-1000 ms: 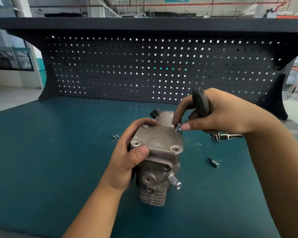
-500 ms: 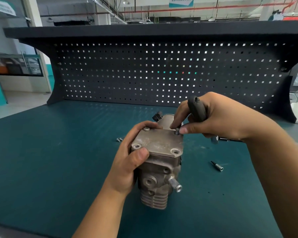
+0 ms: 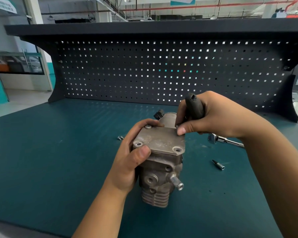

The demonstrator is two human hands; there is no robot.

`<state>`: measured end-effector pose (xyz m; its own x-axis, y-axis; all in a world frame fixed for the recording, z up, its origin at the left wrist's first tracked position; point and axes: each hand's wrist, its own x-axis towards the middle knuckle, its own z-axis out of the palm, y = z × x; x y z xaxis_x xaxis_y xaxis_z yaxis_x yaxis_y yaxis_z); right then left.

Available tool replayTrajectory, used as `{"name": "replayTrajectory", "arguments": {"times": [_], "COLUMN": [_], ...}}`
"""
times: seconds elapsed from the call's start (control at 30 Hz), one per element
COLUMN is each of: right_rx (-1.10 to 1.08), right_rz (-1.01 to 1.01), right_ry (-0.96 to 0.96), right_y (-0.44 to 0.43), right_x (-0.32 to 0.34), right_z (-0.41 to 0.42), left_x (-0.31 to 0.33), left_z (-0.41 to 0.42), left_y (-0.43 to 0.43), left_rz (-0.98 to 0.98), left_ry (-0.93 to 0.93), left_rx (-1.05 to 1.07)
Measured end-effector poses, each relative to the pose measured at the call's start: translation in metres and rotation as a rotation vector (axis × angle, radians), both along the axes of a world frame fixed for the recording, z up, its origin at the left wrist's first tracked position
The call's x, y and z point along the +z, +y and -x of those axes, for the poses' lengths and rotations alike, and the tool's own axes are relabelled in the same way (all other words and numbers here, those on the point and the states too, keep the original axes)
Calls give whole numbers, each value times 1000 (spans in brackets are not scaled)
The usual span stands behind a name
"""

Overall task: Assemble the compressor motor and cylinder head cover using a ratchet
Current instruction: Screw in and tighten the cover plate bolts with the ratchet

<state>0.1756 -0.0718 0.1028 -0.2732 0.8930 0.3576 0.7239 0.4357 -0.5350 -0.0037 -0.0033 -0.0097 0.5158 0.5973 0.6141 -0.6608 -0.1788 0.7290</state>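
1. The right hand (image 3: 218, 117) has its outer fingers curled round the black handle of the ratchet (image 3: 194, 109), which stands up out of the fist. Its thumb and forefinger are closed together on a small bolt (image 3: 177, 125), and most of the bolt is hidden between the fingertips.
2. That pinch sits at the far right corner of the flat grey cover (image 3: 159, 140), with the thumb tip touching the cover's top.
3. Below the right hand the ratchet's chrome head shows, and a chrome bar (image 3: 230, 143) runs from it under the wrist.
4. The left hand (image 3: 129, 160) clasps the cover's left side. The thumb presses the near left corner and the fingers wrap over the far left edge.
5. A second bolt (image 3: 148, 126) is seated in the far left corner, just beside those fingers. The two near corner holes stand open.
6. The cover lies on top of the compressor (image 3: 156, 182), which stands upright between the two hands. A short metal stub (image 3: 176, 182) sticks out of its near right side.
7. Just behind the pinch is the rounded motor housing (image 3: 169, 117).
8. Near the right forearm a small socket bit (image 3: 218, 165) lies on the green mat (image 3: 58, 152).
9. Just past the left knuckles lie two loose screws (image 3: 120, 137).
10. Well behind both hands stands a dark pegboard (image 3: 144, 74).
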Motion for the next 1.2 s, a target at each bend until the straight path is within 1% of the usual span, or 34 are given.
{"name": "replayTrajectory", "arguments": {"times": [0.23, 0.37, 0.43, 0.5, 0.6, 0.77, 0.87, 1.0, 1.2], "right_rx": [26, 115, 128, 140, 162, 130, 102, 93, 86], "right_rz": [2, 90, 117, 107, 85, 75, 49, 79, 36], "right_ry": [-5, 81, 52, 18, 49, 8, 34, 123, 59], "right_y": [4, 5, 3, 2, 3, 7, 6, 2, 1], "right_x": [-2, -2, -1, 0, -1, -5, -4, 1, 2], "right_z": [-1, -6, -9, -10, -8, 0, -6, -11, -9], "left_x": [1, 1, 1, 1, 1, 1, 1, 0, 4], "left_z": [0, 0, 1, 1, 1, 1, 1, 1, 1], "left_y": [0, 0, 0, 0, 0, 0, 0, 1, 2], "left_rz": [-5, -7, -7, -12, -13, -2, -6, -3, -19], "left_ry": [3, 2, 3, 0, 1, -2, 0, 14, 17], "left_rx": [5, -12, -14, -12, -11, -16, -7, 7, -4]}}
